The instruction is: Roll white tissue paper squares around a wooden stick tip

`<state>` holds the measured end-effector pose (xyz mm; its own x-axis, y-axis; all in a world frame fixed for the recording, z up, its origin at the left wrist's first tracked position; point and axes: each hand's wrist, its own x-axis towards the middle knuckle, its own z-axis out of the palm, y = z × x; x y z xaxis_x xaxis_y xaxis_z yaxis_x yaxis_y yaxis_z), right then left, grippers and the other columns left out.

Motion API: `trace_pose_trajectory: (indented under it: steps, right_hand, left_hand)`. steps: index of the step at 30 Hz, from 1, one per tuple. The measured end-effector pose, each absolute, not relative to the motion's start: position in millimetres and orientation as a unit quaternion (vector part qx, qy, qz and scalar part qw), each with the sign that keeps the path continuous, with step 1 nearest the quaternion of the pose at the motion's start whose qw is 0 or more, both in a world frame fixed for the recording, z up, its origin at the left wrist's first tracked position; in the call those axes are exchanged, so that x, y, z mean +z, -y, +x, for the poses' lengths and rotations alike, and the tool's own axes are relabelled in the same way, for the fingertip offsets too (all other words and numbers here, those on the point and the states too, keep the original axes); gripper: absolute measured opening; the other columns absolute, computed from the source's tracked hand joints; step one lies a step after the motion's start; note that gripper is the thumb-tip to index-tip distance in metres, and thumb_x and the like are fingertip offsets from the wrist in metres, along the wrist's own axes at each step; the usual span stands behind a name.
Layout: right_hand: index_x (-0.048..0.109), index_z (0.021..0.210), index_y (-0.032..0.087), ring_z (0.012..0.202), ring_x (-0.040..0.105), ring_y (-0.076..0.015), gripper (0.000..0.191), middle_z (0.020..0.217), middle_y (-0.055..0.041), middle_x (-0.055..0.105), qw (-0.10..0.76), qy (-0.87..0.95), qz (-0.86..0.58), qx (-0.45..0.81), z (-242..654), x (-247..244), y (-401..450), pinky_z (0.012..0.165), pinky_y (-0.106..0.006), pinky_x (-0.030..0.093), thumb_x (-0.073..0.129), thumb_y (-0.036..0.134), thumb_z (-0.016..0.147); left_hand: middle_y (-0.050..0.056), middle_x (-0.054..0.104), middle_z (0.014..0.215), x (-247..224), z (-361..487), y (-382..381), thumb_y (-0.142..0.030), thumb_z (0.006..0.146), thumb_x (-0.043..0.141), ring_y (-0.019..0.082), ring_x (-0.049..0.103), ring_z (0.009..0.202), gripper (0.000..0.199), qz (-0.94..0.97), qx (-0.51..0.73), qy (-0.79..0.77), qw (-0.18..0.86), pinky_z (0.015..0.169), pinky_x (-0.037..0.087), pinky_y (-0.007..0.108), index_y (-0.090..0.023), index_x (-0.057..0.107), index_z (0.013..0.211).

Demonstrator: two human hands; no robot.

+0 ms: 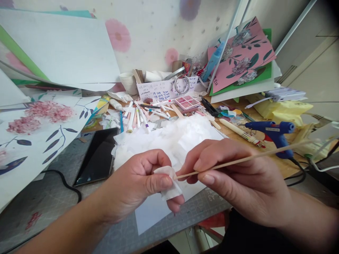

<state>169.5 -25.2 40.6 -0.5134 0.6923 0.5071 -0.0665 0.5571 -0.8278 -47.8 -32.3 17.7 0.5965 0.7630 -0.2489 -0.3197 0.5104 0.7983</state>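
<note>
Between the thumb and fingers of my left hand [144, 180] is pinched a small folded piece of white tissue paper [171, 192]. My right hand [238, 180] holds a thin wooden stick [233, 162] much like a pen. The stick's tip touches the tissue beside my left thumb, and its far end points up to the right. Under and behind both hands lies a pile of soft white tissue pieces [182, 135] on white paper.
A black phone [97, 155] lies left of the pile on the cutting mat [116, 236]. Behind are scattered markers [143, 116] and a pink palette [187, 103]. A blue glue gun [275, 130] stands right. Flower pictures lean at the left [50, 141] and right [246, 53].
</note>
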Motion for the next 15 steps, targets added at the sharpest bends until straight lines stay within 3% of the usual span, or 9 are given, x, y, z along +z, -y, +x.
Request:
trace_pose_trajectory:
  steps: [5,9,13,15]
  right_hand:
    - [0.059,0.098,0.021,0.089,0.071,-0.0152,0.016,0.081,-0.0009,0.071,0.448,0.761,-0.184,0.431,168,41,24,0.075,-0.025,0.058,0.058,0.006,0.093]
    - [0.06,0.098,0.02,0.085,0.071,-0.0174,0.014,0.089,-0.0053,0.071,0.451,0.77,-0.205,0.402,170,39,24,0.071,-0.029,0.059,0.058,0.007,0.092]
    - [0.06,0.098,0.018,0.084,0.07,-0.0168,0.012,0.091,-0.0073,0.071,0.449,0.794,-0.218,0.348,171,38,23,0.073,-0.029,0.058,0.058,0.007,0.092]
    - [0.06,0.098,0.015,0.087,0.069,-0.016,0.012,0.092,-0.0087,0.071,0.436,0.814,-0.21,0.321,170,38,22,0.077,-0.027,0.058,0.058,0.005,0.091]
  left_hand:
    - [0.0,0.079,0.074,15,-47,30,-0.034,0.08,0.081,0.015,0.073,0.067,0.023,0.401,0.332,-0.295,0.801,0.067,0.056,0.025,-0.02,0.062,0.083]
    - [-0.004,0.068,0.077,12,-54,30,-0.051,0.077,0.078,0.012,0.06,0.069,0.033,0.484,0.396,-0.381,0.681,0.063,0.046,0.02,-0.023,0.066,0.09]
    - [-0.007,0.049,0.062,14,-60,35,-0.05,0.084,0.07,0.011,0.042,0.059,0.032,0.561,0.457,-0.46,0.515,0.055,0.035,0.022,-0.023,0.059,0.07]
    - [-0.006,0.048,0.059,18,-58,38,-0.046,0.085,0.067,0.012,0.042,0.059,0.033,0.598,0.425,-0.468,0.492,0.055,0.035,0.024,-0.022,0.058,0.064]
